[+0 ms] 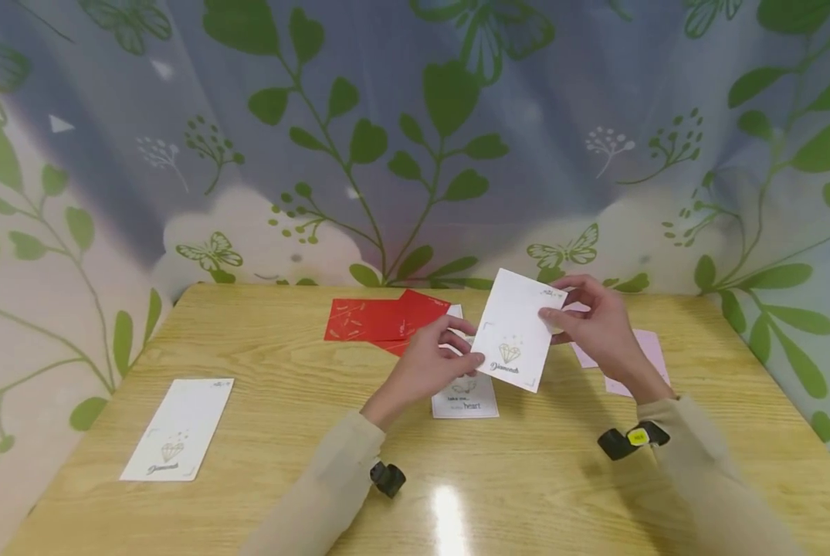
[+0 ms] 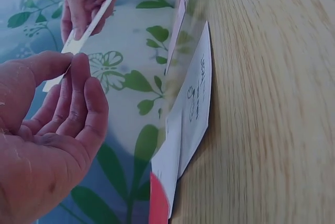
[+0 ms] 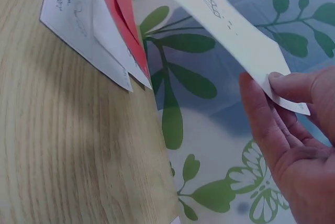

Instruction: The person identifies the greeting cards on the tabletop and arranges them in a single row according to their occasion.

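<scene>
A white card [image 1: 515, 328] printed with a gold diamond heart and the word "Diamonds" is held up above the table, tilted. My left hand [image 1: 437, 359] pinches its lower left edge between thumb and fingers. On the upper right edge, my right hand [image 1: 595, 320] grips it, thumb on the printed face and fingers behind. In the right wrist view the card [image 3: 230, 30] bends slightly near that thumb. Below the raised card, a white card with "heart" lettering [image 1: 466, 405] lies on the table, partly hidden by the left hand and the held card.
Red cards [image 1: 369, 318] with gold print lie overlapping at the back middle of the wooden table [image 1: 282, 432]. Pink cards [image 1: 649, 359] are behind the right wrist. Another white "Diamonds" card [image 1: 178, 428] lies at the left. A patterned curtain [image 1: 401, 154] hangs behind the table.
</scene>
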Tool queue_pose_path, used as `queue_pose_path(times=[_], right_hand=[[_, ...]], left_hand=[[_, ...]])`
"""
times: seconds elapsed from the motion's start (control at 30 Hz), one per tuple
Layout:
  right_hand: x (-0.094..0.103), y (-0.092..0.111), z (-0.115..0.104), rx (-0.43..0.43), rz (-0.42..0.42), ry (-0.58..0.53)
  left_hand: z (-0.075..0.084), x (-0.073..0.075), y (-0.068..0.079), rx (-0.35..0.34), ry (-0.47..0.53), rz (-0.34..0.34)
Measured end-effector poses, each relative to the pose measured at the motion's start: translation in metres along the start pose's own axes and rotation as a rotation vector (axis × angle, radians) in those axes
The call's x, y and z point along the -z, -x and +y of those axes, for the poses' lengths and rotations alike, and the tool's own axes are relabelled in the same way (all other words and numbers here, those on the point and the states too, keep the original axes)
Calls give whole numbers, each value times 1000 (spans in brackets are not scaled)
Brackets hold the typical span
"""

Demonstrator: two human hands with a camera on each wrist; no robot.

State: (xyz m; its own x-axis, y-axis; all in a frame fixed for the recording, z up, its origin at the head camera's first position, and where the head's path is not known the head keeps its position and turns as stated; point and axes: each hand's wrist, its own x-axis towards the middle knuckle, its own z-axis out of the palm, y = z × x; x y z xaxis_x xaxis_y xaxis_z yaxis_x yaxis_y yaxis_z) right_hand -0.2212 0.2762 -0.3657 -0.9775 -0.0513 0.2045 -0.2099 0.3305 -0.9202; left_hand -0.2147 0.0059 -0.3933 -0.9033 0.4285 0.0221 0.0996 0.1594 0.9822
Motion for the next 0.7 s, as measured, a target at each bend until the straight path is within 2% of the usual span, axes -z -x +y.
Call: queue_pose_path(times=[0.37,0.57,0.7], right_hand=[[-22,1,-5,4,-16,41],[-36,0,-3,53,-3,140],[-52,-2,-3,49,-22,173]], left_hand=[[-8,22,17,6,-61,25],[-16,38,28,-4,-87,35],[-21,53,40,-2,-134,65]])
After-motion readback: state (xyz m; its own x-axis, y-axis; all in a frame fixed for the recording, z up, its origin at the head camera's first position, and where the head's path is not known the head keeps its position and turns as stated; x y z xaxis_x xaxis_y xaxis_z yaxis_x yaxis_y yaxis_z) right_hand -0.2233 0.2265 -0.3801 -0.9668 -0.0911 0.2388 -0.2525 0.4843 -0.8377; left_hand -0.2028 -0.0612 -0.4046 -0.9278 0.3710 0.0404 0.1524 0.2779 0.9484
